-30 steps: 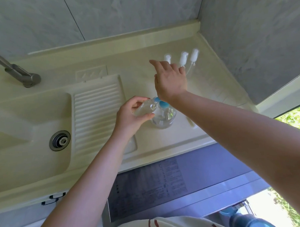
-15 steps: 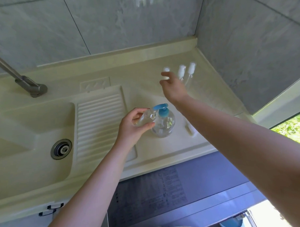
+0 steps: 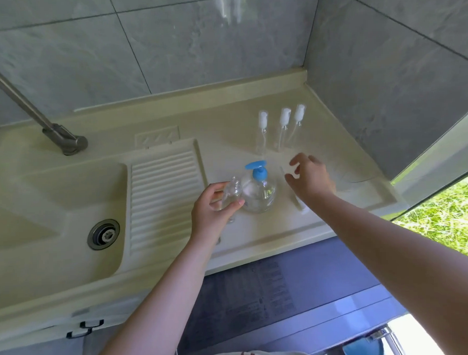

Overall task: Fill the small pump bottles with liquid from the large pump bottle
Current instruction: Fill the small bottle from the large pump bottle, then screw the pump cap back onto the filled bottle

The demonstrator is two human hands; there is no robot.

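Note:
A round clear large pump bottle (image 3: 258, 195) with a blue pump head stands on the cream counter (image 3: 226, 140). My left hand (image 3: 212, 208) grips a small clear uncapped bottle (image 3: 231, 191), tilted toward the large bottle's left side. My right hand (image 3: 311, 178) hovers just right of the large bottle, fingers loosely curled and blurred, holding nothing I can see. Under its wrist lies a small white pump cap with tube (image 3: 298, 201). Three small pump bottles with white tops (image 3: 283, 127) stand in a row further back.
A ribbed drainboard (image 3: 164, 195) and a sink with a drain (image 3: 103, 233) lie to the left, with a metal faucet (image 3: 40, 120) behind. Grey tiled walls close the back and right. The counter's front edge drops to a dark panel below.
My right hand has drawn back from the row of three small bottles toward the spot right of the large bottle. My left hand keeps the small bottle in place. The view has tilted up.

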